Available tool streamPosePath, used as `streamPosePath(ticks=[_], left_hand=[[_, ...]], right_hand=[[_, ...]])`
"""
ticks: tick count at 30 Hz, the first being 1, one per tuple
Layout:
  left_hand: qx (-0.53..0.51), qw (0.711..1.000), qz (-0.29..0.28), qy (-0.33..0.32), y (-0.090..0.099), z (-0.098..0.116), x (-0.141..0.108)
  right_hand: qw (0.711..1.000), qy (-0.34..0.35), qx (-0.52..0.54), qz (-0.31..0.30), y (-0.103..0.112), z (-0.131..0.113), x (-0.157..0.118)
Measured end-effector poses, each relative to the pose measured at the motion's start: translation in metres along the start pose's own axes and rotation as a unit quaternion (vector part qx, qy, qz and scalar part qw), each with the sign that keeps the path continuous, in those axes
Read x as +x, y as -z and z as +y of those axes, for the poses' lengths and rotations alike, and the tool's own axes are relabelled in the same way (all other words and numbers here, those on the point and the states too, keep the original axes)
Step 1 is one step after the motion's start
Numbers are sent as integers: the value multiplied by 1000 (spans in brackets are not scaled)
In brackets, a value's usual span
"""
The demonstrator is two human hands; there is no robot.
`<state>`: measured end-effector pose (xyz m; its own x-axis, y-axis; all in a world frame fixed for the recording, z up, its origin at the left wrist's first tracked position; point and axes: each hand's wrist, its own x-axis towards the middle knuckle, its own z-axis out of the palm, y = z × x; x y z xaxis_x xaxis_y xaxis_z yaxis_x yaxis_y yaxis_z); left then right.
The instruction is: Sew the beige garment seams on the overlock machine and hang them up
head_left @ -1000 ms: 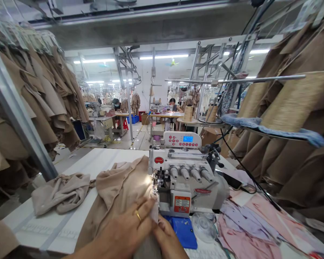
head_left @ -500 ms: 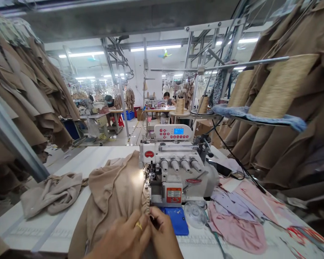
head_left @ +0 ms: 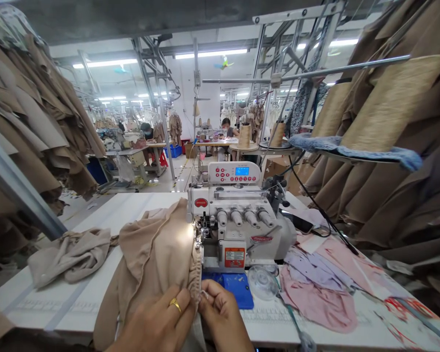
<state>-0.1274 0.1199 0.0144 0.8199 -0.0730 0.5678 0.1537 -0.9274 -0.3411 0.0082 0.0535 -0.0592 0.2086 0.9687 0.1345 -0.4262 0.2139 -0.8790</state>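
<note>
A tan garment (head_left: 165,244) lies bunched at the left of a white overlock sewing machine (head_left: 242,210), its gathered edge (head_left: 195,274) running up to the lit presser foot area. My left hand (head_left: 156,318), with a gold ring, presses curled fingers on the cloth beside that edge and grips it. Right against it, my right hand (head_left: 223,313) pinches the near end of the gathered edge between thumb and fingers, where a small pale bit shows. The fabric below both hands is partly hidden.
Another tan piece (head_left: 71,256) lies on the white table at left. A blue plate (head_left: 238,289), a clear round dish (head_left: 263,282) and pink and lilac cloth scraps (head_left: 319,303) lie right. Thread cones (head_left: 392,107) stand above; hanging garments flank both sides. Co-workers sit in the background.
The view has shifted slightly. My hands have drawn a little apart, showing more of the gathered edge between them. A pale bit now shows at my right fingertips.
</note>
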Motion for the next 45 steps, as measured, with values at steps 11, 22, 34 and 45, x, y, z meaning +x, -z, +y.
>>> streamPosePath(ticks=[11, 22, 34, 45], left_hand=[[-89, 993, -31, 73, 34, -41, 9], [-73, 997, 3, 40, 8, -11, -1], [-75, 997, 14, 3, -2, -5, -1], [-22, 985, -143, 94, -12, -36, 11]], right_hand=[[999, -46, 13, 26, 5, -2, 1], [998, -42, 39, 21, 2, 10, 2], [993, -76, 82, 42, 0, 0, 1], [986, -54, 153, 30, 2, 12, 7]])
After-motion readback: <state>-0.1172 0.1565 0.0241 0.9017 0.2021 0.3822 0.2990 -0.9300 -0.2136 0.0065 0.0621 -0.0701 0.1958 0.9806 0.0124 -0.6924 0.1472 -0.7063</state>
